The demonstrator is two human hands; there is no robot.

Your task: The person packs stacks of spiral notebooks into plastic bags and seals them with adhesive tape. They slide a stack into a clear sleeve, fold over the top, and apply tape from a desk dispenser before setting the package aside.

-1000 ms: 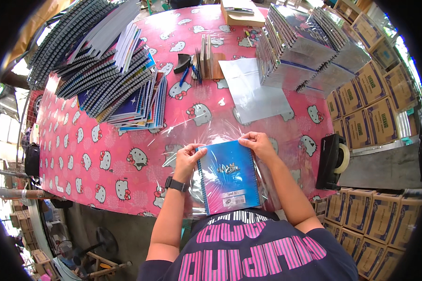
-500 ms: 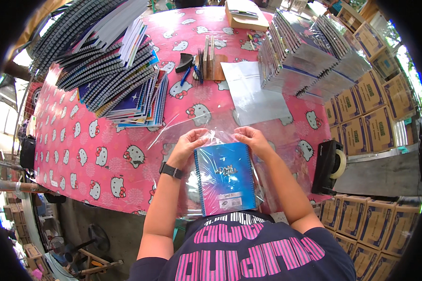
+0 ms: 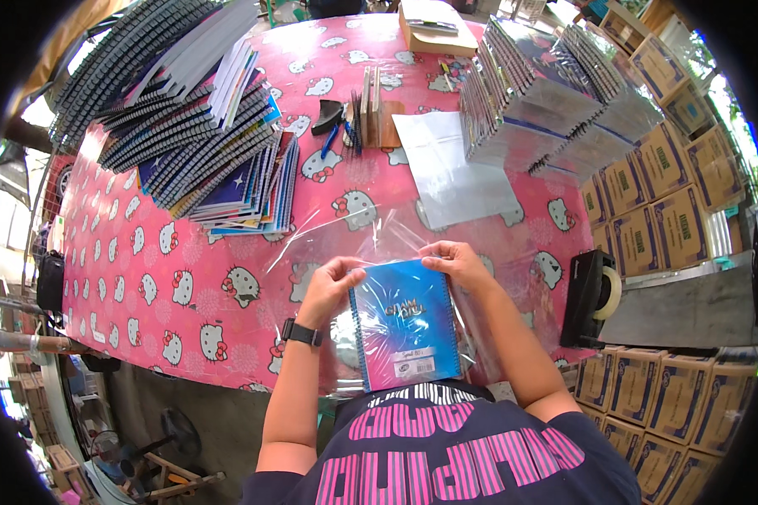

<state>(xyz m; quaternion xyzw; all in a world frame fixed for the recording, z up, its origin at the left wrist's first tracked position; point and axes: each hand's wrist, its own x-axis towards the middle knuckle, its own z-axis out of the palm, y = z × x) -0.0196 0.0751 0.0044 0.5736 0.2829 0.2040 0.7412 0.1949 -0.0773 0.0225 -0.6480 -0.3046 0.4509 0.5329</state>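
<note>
A blue spiral notebook (image 3: 406, 324), shading to pink at its lower left, lies at the table's front edge close to my body. Clear plastic film (image 3: 379, 231) covers it and spreads out beyond its top and sides. At the notebook's upper left corner, my left hand (image 3: 333, 288) is closed in a pinch on the film. My right hand (image 3: 461, 266) pinches the film by the upper right corner. Some fingertips are partly hidden, so whether they also grip the notebook's edge is unclear.
Tall piles of spiral notebooks (image 3: 185, 126) lean at the far left. Wrapped notebooks (image 3: 539, 101) stand stacked at the far right, beside white sheets (image 3: 455, 168). A black tape dispenser (image 3: 588, 299) sits at the right edge. Pens (image 3: 329, 139) lie mid-table. Cartons (image 3: 657, 210) are piled beyond.
Both hands have come down toward me, from the film above the notebook to its upper corners. The left hand moved more than the right, and the film's folds have shifted.
</note>
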